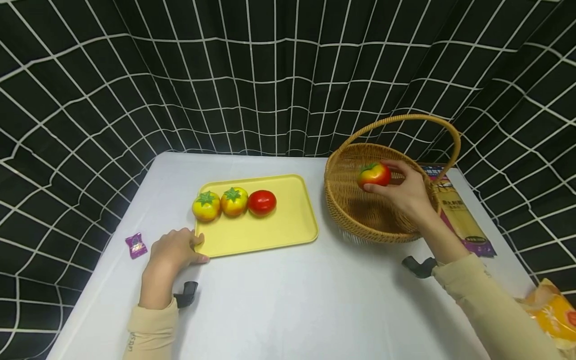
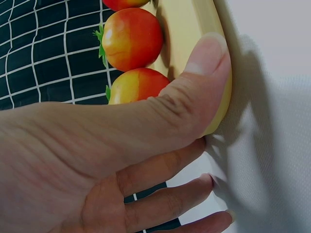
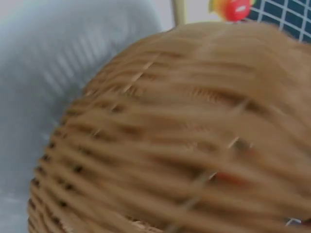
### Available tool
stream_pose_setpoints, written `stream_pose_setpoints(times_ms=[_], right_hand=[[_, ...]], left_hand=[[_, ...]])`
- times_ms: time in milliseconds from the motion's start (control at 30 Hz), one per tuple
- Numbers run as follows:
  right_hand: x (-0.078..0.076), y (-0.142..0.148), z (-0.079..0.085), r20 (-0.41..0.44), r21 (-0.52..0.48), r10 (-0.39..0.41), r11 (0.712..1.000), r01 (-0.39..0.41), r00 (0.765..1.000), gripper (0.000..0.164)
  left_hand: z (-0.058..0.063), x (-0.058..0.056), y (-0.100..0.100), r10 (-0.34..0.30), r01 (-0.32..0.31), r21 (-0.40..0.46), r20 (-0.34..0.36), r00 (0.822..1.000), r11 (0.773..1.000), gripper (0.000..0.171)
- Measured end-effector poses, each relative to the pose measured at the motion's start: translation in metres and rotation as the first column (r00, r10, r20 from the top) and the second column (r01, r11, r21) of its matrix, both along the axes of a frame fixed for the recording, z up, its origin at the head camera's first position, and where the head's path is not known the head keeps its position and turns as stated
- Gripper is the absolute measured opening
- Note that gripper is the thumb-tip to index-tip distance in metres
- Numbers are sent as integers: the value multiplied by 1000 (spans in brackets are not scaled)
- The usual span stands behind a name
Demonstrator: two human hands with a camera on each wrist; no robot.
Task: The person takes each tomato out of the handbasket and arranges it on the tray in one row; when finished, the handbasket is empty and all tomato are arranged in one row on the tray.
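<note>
My right hand (image 1: pixel 405 192) holds a red-and-yellow tomato (image 1: pixel 374 175) with a green leafy top inside the mouth of a wicker basket (image 1: pixel 375 212). In the right wrist view the basket's woven side (image 3: pixel 160 126), blurred, hides that hand. At the near left corner of a yellow tray (image 1: pixel 283 227), my left hand (image 1: pixel 175 250) grips the rim; in the left wrist view its thumb (image 2: pixel 206 58) lies on the rim and the fingers reach around outside. Along the tray's back left sit two yellowish tomatoes (image 1: pixel 206 206) with green tops and a red one (image 1: pixel 262 203).
Left of the tray lies a small purple wrapped candy (image 1: pixel 136 245). The basket's tall arched handle (image 1: pixel 407 117) rises above it. Behind the basket on the right is a purple-and-gold packet (image 1: pixel 463 215). An orange bag (image 1: pixel 553 310) sits at the right edge. A dark checked curtain surrounds the white table (image 1: pixel 288 305).
</note>
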State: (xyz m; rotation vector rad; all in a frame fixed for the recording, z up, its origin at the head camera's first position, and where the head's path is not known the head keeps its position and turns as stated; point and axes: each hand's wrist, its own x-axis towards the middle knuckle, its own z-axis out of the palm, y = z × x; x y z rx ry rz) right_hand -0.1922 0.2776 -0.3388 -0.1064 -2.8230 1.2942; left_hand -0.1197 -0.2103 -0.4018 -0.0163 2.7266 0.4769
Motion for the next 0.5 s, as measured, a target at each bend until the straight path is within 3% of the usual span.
stream_pose_setpoints(times_ms=[267, 500], right_hand=[[21, -18, 12, -48, -112, -41, 993, 36, 998, 82], [36, -39, 12, -133, -233, -25, 972, -7, 991, 76]], left_hand=[[-1, 0, -1, 9, -9, 1, 1, 1000, 1000, 73], [-3, 0, -1, 1, -1, -3, -7, 1000, 1000, 72]])
